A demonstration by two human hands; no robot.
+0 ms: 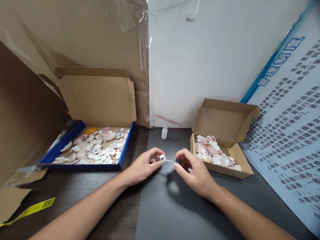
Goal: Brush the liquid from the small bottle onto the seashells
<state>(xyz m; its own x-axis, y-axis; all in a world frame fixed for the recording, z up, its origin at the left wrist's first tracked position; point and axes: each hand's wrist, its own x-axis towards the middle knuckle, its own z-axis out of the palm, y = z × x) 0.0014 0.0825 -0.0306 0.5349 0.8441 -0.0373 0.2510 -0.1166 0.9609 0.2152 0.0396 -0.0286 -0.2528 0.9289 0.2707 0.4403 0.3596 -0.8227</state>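
My left hand (144,166) is closed, pinching a small white shell (162,157) between thumb and fingertips. In the fingers of my right hand (196,174) is a brush with a black cap (178,161). Its thin pale stem points left, and the tip is at or very close to the shell; I cannot tell whether they touch. Both hands are above the table, a short gap apart. Beyond them a small whitish bottle (164,133) stands upright near the white wall.
On the left, a blue-sided cardboard box (80,166) with its lid up holds many shells. A smaller open brown box (244,167) with shells sits at right. Cardboard and white panels stand behind; a printed sheet (289,136) leans right. A yellow strip (34,209) lies front left.
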